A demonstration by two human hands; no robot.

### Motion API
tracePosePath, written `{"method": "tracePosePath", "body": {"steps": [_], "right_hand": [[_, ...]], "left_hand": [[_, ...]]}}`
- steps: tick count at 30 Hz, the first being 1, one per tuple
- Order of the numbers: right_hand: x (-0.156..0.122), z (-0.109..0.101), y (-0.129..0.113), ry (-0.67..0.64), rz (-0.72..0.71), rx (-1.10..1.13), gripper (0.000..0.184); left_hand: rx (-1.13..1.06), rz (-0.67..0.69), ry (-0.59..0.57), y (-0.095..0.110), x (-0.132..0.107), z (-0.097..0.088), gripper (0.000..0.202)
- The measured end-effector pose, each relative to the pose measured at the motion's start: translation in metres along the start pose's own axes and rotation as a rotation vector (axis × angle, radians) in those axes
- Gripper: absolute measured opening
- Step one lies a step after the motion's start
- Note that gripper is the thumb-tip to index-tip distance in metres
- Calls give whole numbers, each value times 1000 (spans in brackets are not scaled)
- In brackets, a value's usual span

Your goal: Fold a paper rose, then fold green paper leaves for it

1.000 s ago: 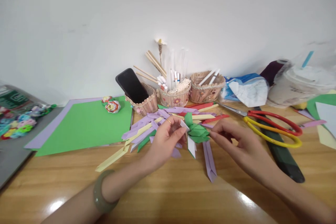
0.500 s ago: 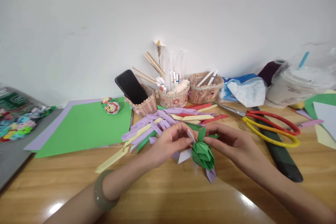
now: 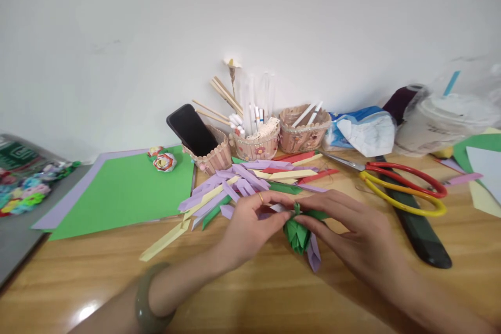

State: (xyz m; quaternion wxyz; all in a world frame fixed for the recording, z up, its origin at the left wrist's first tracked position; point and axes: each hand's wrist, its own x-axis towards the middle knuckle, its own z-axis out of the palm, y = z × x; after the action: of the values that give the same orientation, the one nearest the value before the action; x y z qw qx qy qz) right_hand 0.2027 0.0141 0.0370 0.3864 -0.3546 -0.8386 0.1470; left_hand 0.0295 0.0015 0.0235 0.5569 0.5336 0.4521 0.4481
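Note:
A green folded-paper piece (image 3: pixel 297 237), layered like a bud, is pinched between both hands near the middle of the table. My left hand (image 3: pixel 254 224) grips its upper left side with thumb and index finger. From the other side, my right hand (image 3: pixel 344 224) holds its top edge, thumb in front and fingers behind. Purple folded paper (image 3: pixel 313 253) sticks out below the right thumb. Behind my hands lies a heap of folded paper strips (image 3: pixel 242 180) in purple, yellow, red and green. The fingertips partly hide the top of the green piece.
Scissors (image 3: pixel 407 182) with red and yellow handles lie across a dark flat bar (image 3: pixel 422 242) on the right. Decorated baskets (image 3: pixel 256 148) line the wall, one holding a phone (image 3: pixel 193 128). Green paper sheets (image 3: pixel 125 193) lie left; a lidded cup (image 3: pixel 426 128) stands back right.
The green piece has tipped, and its top tab is now pinched between my fingers. Both hands have come closer together. The white strip end by my left thumb no longer stands up.

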Motion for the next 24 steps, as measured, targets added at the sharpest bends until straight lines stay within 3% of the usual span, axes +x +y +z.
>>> {"method": "tracePosePath", "body": {"steps": [10, 24], "right_hand": [[-7, 3, -1, 105, -162, -240, 14], [-14, -1, 5, 83, -276, -307, 28]], "left_hand": [[267, 345, 97, 1, -7, -1, 7], [474, 616, 83, 3, -8, -1, 13]]}}
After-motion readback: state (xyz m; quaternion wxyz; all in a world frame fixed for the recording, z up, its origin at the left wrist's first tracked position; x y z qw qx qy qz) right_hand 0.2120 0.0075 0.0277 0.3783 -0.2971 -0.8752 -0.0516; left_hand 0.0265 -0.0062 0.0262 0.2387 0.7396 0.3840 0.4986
